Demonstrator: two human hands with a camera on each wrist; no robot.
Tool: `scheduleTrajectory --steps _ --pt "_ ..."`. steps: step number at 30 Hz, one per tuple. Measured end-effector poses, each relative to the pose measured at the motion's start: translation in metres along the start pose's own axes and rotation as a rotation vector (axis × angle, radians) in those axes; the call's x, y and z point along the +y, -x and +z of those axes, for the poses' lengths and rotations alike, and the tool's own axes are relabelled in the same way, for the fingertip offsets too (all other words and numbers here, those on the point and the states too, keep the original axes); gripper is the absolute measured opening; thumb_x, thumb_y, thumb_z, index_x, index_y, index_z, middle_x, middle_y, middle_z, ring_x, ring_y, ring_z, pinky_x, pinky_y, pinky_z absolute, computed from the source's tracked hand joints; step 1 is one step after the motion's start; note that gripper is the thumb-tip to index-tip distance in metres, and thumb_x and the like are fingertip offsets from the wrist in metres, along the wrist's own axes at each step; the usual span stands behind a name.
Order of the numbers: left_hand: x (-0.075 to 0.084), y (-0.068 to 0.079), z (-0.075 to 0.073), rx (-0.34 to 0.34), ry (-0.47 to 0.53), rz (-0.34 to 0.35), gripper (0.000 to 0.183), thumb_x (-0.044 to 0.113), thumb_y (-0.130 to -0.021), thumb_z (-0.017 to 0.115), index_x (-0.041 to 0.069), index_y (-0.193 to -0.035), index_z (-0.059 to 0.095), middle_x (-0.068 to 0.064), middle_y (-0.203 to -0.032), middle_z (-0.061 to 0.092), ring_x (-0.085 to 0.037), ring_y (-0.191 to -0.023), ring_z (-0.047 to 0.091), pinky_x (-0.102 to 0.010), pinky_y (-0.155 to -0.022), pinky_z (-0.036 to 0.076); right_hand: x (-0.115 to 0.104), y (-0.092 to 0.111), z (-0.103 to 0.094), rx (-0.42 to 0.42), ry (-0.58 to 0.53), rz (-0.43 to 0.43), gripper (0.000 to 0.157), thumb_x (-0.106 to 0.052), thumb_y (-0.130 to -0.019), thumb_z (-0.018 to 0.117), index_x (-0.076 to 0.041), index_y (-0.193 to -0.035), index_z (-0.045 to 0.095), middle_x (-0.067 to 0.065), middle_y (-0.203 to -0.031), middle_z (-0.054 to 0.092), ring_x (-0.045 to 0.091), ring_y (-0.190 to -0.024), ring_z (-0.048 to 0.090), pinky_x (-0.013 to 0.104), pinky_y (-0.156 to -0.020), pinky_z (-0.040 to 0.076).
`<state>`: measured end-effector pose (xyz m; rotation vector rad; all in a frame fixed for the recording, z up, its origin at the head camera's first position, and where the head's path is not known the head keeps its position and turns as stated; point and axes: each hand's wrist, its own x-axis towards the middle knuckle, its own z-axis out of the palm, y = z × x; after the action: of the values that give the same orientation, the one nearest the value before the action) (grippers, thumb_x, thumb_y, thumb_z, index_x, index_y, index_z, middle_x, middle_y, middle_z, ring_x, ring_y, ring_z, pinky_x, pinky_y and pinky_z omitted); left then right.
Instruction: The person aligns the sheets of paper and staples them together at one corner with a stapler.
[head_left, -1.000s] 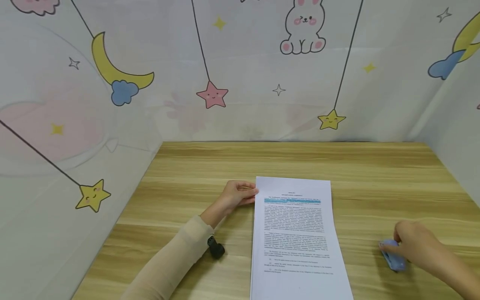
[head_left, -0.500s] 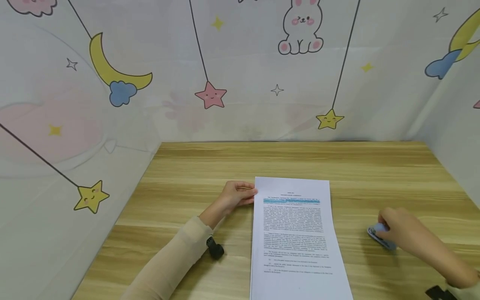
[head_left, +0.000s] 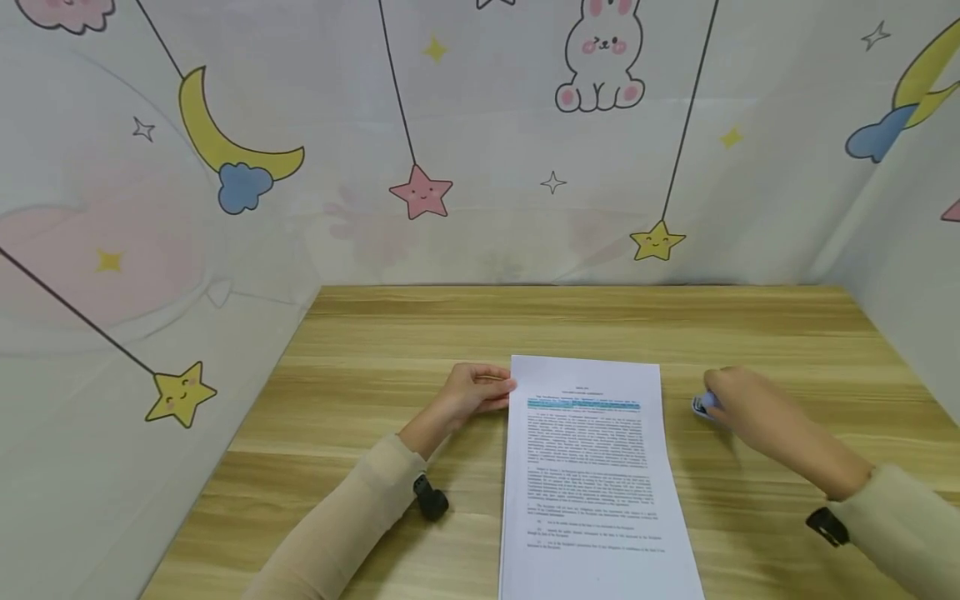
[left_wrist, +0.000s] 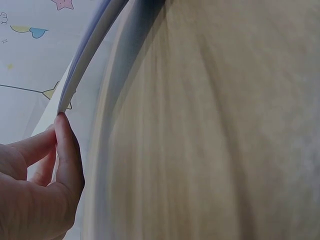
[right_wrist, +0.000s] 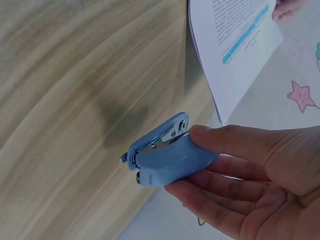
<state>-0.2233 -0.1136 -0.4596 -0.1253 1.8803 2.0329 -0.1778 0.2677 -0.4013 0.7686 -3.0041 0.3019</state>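
Observation:
A stack of printed paper sheets (head_left: 588,475), with a blue highlighted line near the top, is tilted up off the table at its far end. My left hand (head_left: 472,392) pinches its upper left edge between thumb and fingers; the left wrist view shows the sheets' edge (left_wrist: 82,65) at the fingertips. To the right of the paper, my right hand (head_left: 761,421) holds a small blue stapler (right_wrist: 172,157) between thumb and fingers. The stapler's jaws stand apart, its metal inside showing, and its front faces the paper's upper right corner, a short gap away.
The wood-grain table (head_left: 390,333) extends round the paper. A white cloth backdrop (head_left: 495,100) with cartoon stars, moons and a rabbit hangs behind and at both sides. Dark wrist straps (head_left: 430,497) sit on both sleeves.
My right hand has carried the stapler up and leftward, from the right part of the table to near the paper's upper right corner. The left hand and paper have stayed in place.

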Motion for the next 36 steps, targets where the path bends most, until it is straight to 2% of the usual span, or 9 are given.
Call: scheduleTrajectory --steps 9,16,23,36 --pt "-0.003 -0.001 0.000 0.013 0.008 -0.002 0.022 -0.006 -0.092 0.067 -0.014 -0.112 0.063 -0.008 -0.082 0.070 -0.013 -0.070 0.068 -0.025 -0.069 0.061 -0.008 -0.030 0.010 0.002 0.091 -0.035 0.018 0.008 -0.085 0.073 0.002 -0.080 0.056 0.005 -0.070 0.050 0.017 -0.063 0.043 0.031 -0.050 0.041" --pt "-0.003 0.000 0.001 0.015 0.014 -0.002 0.022 -0.007 -0.092 0.066 -0.016 -0.112 0.063 -0.007 -0.080 0.070 -0.013 -0.069 0.068 -0.025 -0.068 0.061 -0.015 -0.043 0.017 0.022 0.132 -0.073 0.023 0.007 -0.077 0.081 0.002 -0.083 0.060 0.012 -0.076 0.061 0.024 -0.069 0.060 0.037 -0.057 0.054" --pt "-0.002 0.000 0.002 0.010 -0.003 -0.011 0.022 -0.007 -0.092 0.066 -0.016 -0.112 0.064 -0.009 -0.086 0.070 -0.015 -0.071 0.069 -0.027 -0.071 0.061 -0.018 -0.049 0.020 0.032 0.129 -0.112 0.022 0.008 -0.076 0.081 0.005 -0.083 0.060 0.015 -0.079 0.063 0.029 -0.075 0.065 0.037 -0.063 0.057" --pt "-0.002 -0.003 0.002 0.019 0.005 -0.024 0.022 -0.009 -0.091 0.066 -0.017 -0.111 0.064 -0.011 -0.087 0.070 -0.016 -0.073 0.069 -0.028 -0.073 0.061 -0.014 -0.053 0.020 0.023 0.097 -0.111 0.024 0.008 -0.075 0.082 0.005 -0.081 0.059 0.014 -0.077 0.062 0.023 -0.071 0.063 0.034 -0.059 0.056"
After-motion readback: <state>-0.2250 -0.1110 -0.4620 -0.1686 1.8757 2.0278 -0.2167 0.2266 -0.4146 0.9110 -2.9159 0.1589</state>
